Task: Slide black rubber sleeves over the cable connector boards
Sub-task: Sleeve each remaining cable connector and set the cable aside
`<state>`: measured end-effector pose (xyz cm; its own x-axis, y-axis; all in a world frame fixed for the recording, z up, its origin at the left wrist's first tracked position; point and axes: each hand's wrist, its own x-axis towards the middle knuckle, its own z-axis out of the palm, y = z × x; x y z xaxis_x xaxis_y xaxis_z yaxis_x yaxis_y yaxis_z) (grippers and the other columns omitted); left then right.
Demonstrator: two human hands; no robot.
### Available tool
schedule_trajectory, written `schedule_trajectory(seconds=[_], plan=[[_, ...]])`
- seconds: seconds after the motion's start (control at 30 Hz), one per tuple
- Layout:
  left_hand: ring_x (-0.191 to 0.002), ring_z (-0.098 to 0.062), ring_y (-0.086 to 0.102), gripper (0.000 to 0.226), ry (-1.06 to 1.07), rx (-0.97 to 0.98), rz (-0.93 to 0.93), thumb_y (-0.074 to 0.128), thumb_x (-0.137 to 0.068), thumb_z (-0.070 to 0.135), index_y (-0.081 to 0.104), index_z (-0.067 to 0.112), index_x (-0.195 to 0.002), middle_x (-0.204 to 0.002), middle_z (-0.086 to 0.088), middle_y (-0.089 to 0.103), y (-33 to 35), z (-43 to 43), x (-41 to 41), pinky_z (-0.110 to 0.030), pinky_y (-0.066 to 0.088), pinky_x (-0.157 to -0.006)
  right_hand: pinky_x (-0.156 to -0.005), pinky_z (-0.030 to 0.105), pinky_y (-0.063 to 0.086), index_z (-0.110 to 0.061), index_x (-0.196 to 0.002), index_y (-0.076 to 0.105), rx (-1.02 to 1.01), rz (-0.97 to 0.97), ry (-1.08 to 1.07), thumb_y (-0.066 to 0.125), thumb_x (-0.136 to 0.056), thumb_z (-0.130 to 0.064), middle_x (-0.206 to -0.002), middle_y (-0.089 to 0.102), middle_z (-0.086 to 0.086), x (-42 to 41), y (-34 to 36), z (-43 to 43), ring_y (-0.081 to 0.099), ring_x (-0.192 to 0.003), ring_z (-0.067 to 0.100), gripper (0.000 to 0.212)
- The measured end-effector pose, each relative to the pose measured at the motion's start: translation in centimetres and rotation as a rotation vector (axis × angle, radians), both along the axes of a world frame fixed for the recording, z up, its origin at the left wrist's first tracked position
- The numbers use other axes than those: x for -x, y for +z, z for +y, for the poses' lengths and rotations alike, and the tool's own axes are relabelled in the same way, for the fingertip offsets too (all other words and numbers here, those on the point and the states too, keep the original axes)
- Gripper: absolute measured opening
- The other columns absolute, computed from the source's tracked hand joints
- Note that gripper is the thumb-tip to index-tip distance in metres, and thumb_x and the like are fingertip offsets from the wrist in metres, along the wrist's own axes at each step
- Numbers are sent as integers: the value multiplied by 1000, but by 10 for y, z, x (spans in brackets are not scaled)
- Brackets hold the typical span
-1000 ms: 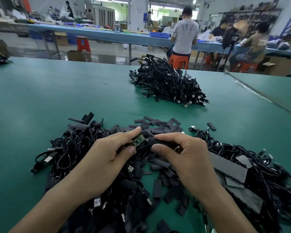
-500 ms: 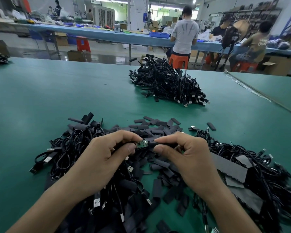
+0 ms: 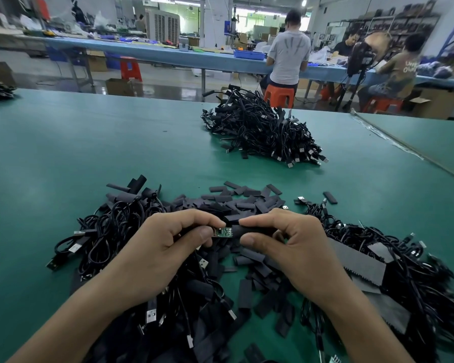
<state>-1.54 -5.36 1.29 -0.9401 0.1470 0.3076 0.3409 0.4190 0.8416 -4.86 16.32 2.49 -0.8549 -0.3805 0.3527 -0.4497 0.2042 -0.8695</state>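
Observation:
My left hand [image 3: 165, 247] pinches a small green connector board [image 3: 222, 231] between thumb and fingers. My right hand [image 3: 291, 244] grips a black rubber sleeve [image 3: 249, 230] whose open end meets the board's right end. Both hands hover over a scatter of loose black sleeves [image 3: 244, 200] on the green table [image 3: 63, 153]. Black cables with USB plugs [image 3: 110, 229] lie heaped under and left of my left hand. More tangled cables [image 3: 393, 258] lie to the right. The cable behind the board is hidden by my left fingers.
A second heap of black cables [image 3: 262, 129] sits farther back on the table. Grey flat strips [image 3: 357, 260] lie by my right wrist. Beyond the table's far edge, people sit on orange stools [image 3: 278, 95] at a blue bench.
The sleeve and the board have come together, and the sleeve's end now reaches the board. Both hands have shifted slightly lower and closer to each other.

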Motion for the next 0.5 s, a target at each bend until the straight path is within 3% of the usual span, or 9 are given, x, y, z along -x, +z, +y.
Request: schedule_trajectory(seconds=[0.17,0.37,0.5], plan=[[-82,-8,68,24,-20,4,-20,54,-85,43,70,45,-102,-84,8,73,0,-1,0,-13,49,-72,-63,5,49,-31,-95,75,-31,25,-1,79,-74,-20,-88,70,-12,1,-1,2,66,-80,-3,24],[-83,-7,71,21,-36,-61,-26,59,-83,35,71,41,-100,-85,6,75,-1,0,0,-15,53,-77,-67,10,53,-24,-94,78,-10,-82,82,79,-70,-24,-88,74,-12,3,2,6,70,-77,0,25],[-83,-11,71,19,-52,-85,-32,60,-85,34,70,40,-100,-86,2,74,0,0,-1,-17,54,-77,-60,12,51,-26,-99,78,42,-59,58,79,-72,-26,-87,73,-4,3,1,7,63,-67,0,27]])
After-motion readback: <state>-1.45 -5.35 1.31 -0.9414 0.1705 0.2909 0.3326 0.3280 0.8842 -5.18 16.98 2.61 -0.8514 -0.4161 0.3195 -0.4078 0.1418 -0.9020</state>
